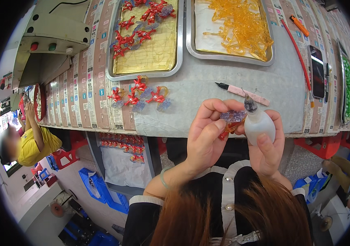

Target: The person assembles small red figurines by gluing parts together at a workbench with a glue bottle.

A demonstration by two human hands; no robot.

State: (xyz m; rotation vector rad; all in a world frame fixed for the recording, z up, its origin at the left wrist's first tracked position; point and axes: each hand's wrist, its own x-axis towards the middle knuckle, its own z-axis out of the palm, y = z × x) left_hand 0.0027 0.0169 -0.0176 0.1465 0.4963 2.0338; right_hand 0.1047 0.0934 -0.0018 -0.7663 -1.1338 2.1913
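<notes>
Between the fingertips of my left hand (203, 141) is a small plastic figurine (233, 118) with translucent purple, red and orange parts. My right hand (268, 155) is wrapped round a whitish squeeze bottle (260, 126), its dark, stained nozzle pointing up and away from me. Bottle and figurine are close together above the table's near edge; whether they touch I cannot tell. A pink pen-like tool (244, 94) with a black tip lies just beyond my hands. To the left, several red figurines (132, 98) with purple bases and yellowish parts rest on the table.
Beyond lie a metal tray (179, 61) with red figurines and another tray (271, 60) of orange plastic parts. At right are a red brush (298, 53), orange cutter (299, 26) and phone (317, 69). A drawer (125, 164) below holds more figurines. Another person (39, 141) sits far left.
</notes>
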